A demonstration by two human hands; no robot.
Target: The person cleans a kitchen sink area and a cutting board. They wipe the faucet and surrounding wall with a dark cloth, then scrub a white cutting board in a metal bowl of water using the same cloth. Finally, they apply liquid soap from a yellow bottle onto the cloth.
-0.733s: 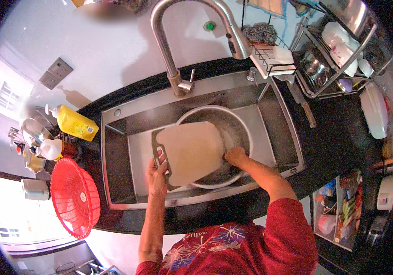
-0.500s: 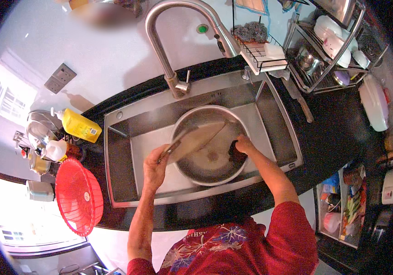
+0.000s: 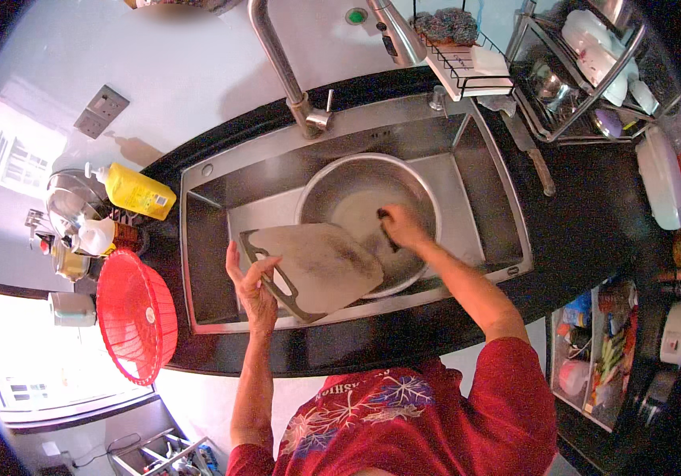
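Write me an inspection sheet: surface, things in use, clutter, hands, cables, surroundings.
Surface: black counter around a metal sink.
Things in use: smudged cutting board overlapping the lower left of a round metal basin in the sink.
Clutter: red basket and yellow pump bottle left of the sink; knife to the right.
Hands: left hand at the board's left end, grip unclear; right hand holding a dark cloth or pad over the basin.
Cables: thin dark line at lower left, possibly a cord.
Surroundings: faucet behind the sink, wall socket, dish rack.

Left fingers (image 3: 233, 258) grip, parted — right fingers (image 3: 394, 215) curl, forearm (image 3: 471, 285) slanting inward.
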